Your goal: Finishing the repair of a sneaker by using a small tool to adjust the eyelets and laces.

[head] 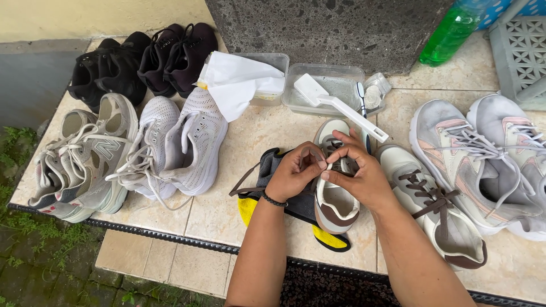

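Both hands meet over the cream sneaker with brown trim (335, 202), resting on a grey-and-yellow cloth (267, 182) on the tiled ledge (250, 148): left hand (296, 173) and right hand (358, 173) pinch its brown lace (327, 164), steadying the shoe

Ten shoes lie on the tiled ledge (250, 148), perhaps four black (142, 62) and six pale (193, 142), with two clear plastic tubs (324, 85), one white brush (341, 108), one green bottle (449, 34) and two hands.

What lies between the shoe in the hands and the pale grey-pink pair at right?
In the head view, its mate: a beige shoe with brown laces lies between the held shoe and the pink-grey pair.
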